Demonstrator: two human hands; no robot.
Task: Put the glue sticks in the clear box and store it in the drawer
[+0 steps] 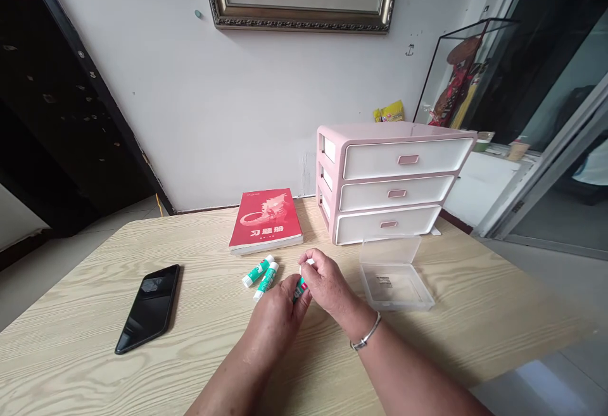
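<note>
Both hands meet over the middle of the table around a green-and-white glue stick (300, 289). My left hand (278, 307) is closed around its green body. The fingers of my right hand (325, 280) pinch the white end at the top, and that wrist wears a silver bracelet. Fingers cover most of the glue stick, so I cannot tell whether its cap is on. Just left of my hands lie two more glue sticks, one farther back (258, 271) and another nearer (266, 281), side by side on the wood. An open clear plastic box (396, 286) sits to the right.
A red book (266, 216) lies behind the glue sticks. The pink and white drawer unit (394, 182) stands at the back right against the wall, a yellow packet (390, 112) behind its top. On the left lies a black phone (149, 308) on the wooden table (76, 340).
</note>
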